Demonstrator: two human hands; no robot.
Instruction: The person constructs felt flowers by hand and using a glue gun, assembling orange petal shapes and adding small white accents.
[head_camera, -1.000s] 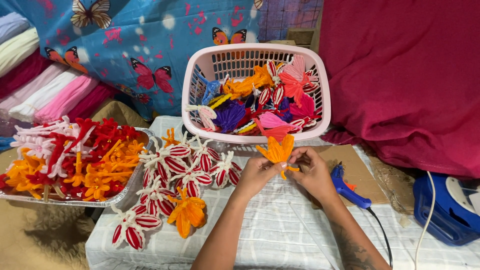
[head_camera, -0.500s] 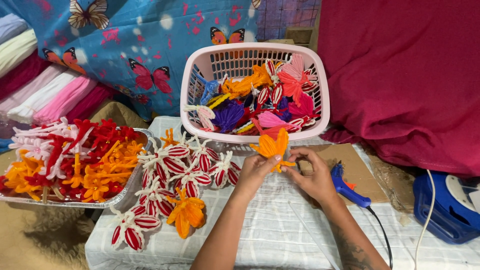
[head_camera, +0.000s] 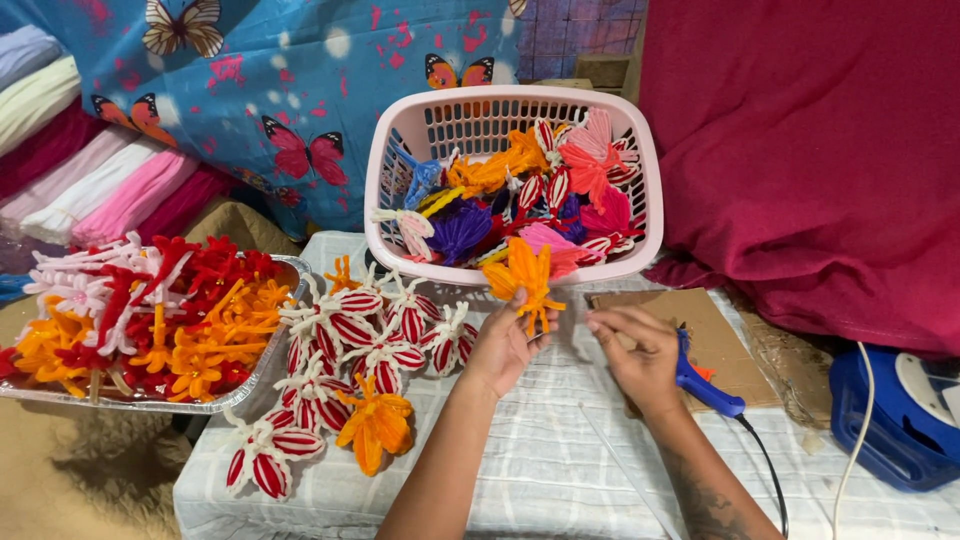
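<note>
From my headset view I see two bare forearms reaching up from the bottom edge, below the pink basket (head_camera: 640, 170). Neither carries a sleeve, a glove, a watch or a bracelet; they are uncovered from the frame edge to the fingertips. My left hand (head_camera: 505, 345), the one nearer the basket's front rim, shows no ring that I can make out. My right hand (head_camera: 640, 360), further to the side of the basket, has short plain nails. The right forearm bears a dark tattoo along its upper side, with curling lines whose pattern is too blurred for me to read.
</note>
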